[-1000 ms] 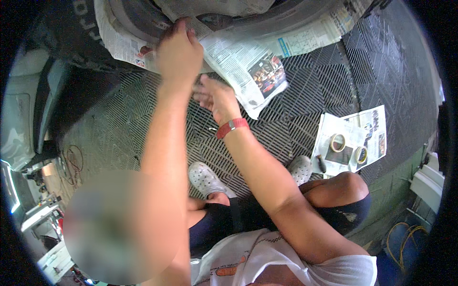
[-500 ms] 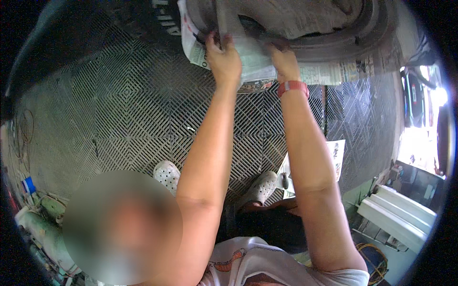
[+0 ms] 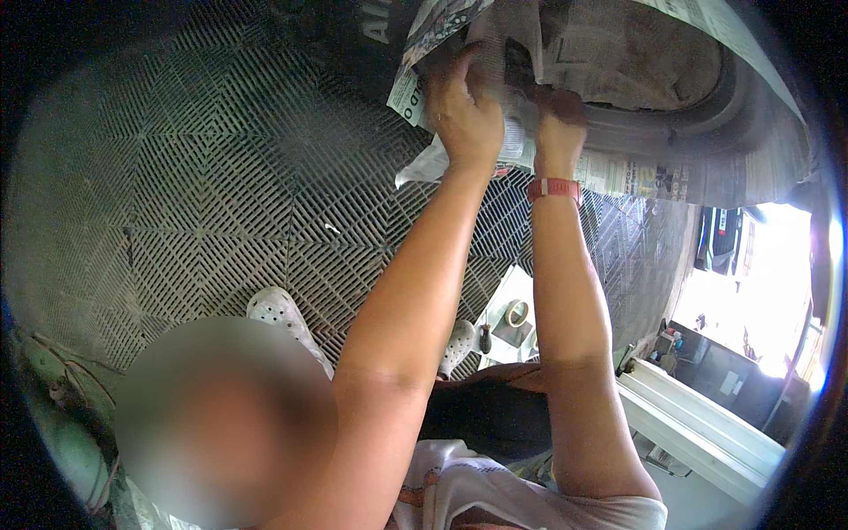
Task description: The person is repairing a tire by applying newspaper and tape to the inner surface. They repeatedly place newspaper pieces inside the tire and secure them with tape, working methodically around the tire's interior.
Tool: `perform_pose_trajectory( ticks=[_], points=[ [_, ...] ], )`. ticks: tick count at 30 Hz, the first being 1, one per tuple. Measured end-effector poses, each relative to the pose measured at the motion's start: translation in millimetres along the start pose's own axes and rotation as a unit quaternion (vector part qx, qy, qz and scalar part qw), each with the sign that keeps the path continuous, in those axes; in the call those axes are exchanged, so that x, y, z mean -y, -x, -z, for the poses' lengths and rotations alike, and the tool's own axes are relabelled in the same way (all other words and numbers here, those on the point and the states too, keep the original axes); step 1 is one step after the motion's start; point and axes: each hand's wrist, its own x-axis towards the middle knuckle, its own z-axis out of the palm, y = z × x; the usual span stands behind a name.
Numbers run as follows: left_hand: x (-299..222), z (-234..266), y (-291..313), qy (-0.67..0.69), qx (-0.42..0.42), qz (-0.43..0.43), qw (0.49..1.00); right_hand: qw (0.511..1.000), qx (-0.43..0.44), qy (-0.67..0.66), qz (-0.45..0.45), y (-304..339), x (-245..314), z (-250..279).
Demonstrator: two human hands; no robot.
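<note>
Newspaper sheets (image 3: 654, 177) hang around a dark, grey-rimmed rounded opening (image 3: 698, 141) in a large panel at the top. My left hand (image 3: 464, 128) is raised to the opening's left end, its fingers curled at a newspaper flap (image 3: 408, 95) and partly blurred. Close on its right, my right hand (image 3: 562, 131), with a red wristband (image 3: 555, 188), is bent in at the opening's lower edge. Its fingers are in shadow, so what they hold does not show. A loose whitish piece of paper (image 3: 424, 166) hangs below my left hand.
Dark ribbed floor tiles (image 3: 212, 185) spread below. By my feet, a tape roll (image 3: 517, 312) and a small dark object (image 3: 485, 338) lie on paper. At right stands a long white ridged object (image 3: 707, 433); green equipment (image 3: 66, 433) stands lower left.
Both hands have shifted right in the picture, and the view has turned. The left newspaper flap has folded up around my left hand. The tape roll on the floor has come into sight.
</note>
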Motion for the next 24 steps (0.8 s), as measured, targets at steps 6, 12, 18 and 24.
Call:
perform_pose_trajectory(
  ticks=[6,12,18,24],
  points=[
    [-5.0,-22.3,1.2,0.024,-0.013,0.025,0.999,0.969,-0.186,0.005,0.16,-7.8,3.1,31.9],
    [-6.5,-40.8,10.9,-0.063,-0.061,0.0,0.996,0.9,-0.221,0.159,0.341,-35.9,-9.3,41.3],
    [16.9,-52.0,10.8,-0.109,-0.032,0.057,0.992,0.972,-0.19,0.1,0.094,-1.3,31.1,30.8],
    [28.3,-63.7,13.3,0.064,-0.035,0.058,0.996,0.982,0.042,-0.114,0.147,34.9,83.5,18.5]
  ],
)
